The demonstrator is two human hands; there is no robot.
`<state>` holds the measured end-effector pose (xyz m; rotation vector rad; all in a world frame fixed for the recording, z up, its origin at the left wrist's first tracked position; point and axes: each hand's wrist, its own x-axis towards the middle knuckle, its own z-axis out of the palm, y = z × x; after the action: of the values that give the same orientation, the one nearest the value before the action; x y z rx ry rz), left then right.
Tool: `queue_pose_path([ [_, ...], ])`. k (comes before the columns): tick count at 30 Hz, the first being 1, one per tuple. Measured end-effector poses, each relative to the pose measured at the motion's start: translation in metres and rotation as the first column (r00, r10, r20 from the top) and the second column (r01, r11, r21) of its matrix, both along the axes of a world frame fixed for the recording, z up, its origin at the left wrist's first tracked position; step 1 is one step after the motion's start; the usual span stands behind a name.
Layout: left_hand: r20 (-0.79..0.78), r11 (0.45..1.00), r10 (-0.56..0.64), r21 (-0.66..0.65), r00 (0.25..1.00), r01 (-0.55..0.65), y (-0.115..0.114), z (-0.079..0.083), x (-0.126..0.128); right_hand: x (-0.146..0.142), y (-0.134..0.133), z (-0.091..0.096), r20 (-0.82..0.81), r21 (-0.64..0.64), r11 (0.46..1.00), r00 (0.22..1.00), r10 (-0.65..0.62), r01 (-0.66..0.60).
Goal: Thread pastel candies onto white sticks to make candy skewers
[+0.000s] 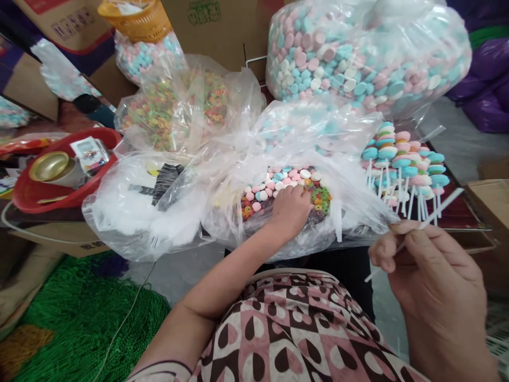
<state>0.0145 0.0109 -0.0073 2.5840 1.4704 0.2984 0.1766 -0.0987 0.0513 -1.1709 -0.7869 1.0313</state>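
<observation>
My left hand (291,208) reaches into an open plastic bag, its bent fingertips among pink, white and blue marshmallows (274,185) and ring-shaped gummies (321,199). What those fingers hold, if anything, is hidden under the hand. Out to the right, my right hand (431,260) pinches a thin white lollipop stick (442,208) between thumb and fingers. The stick slants up to the right, and no candy shows on it. Beyond that hand lie several finished-looking marshmallow skewers (401,154), their layers stacked on white sticks that point toward me.
A big bag of marshmallows (366,58) stands at the back right. Behind on the left are a bag of gummy rings (175,106) and an orange basket (137,21). A red basin (29,193) holds a metal bowl (50,166). Green strings (95,318) cover the floor at lower left.
</observation>
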Motion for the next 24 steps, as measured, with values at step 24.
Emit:
queue_pose_path([
  [24, 0.644, 0.657, 0.749, -0.695, -0.155, 0.291, -0.024, 0.002, -0.076, -0.083, 0.098, -0.052, 0.924, -0.380, 0.918, -0.009, 0.382, -0.115],
])
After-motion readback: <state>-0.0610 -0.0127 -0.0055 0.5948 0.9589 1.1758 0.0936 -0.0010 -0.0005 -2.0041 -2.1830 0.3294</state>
